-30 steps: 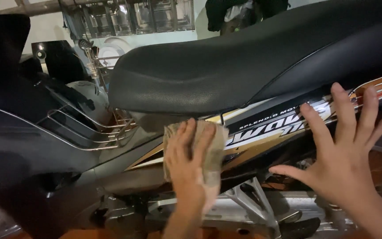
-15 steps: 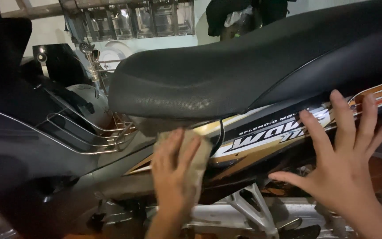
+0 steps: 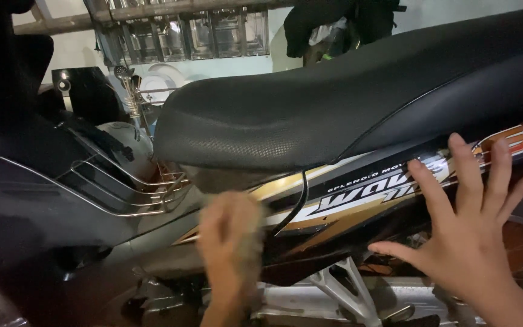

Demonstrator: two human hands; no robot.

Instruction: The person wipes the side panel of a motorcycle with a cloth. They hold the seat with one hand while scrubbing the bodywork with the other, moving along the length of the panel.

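**Hand and cloth work along a motorcycle's side panel**

A person's left hand (image 3: 228, 242), blurred, presses a pale cloth (image 3: 250, 239) flat against the motorcycle's side panel (image 3: 340, 206), just below the front of the black seat (image 3: 310, 115). Its grip is flat, palm on the cloth rather than clenched. The right hand (image 3: 470, 239) rests released, fingers spread, on the panel farther back. A wiping pass appears under way; the next stroke likely calls for steady pressure along the decals.

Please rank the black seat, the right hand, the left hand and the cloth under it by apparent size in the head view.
1. black seat
2. right hand
3. left hand, blurred and nearly equal to the right, so unsure
4. cloth, mostly hidden
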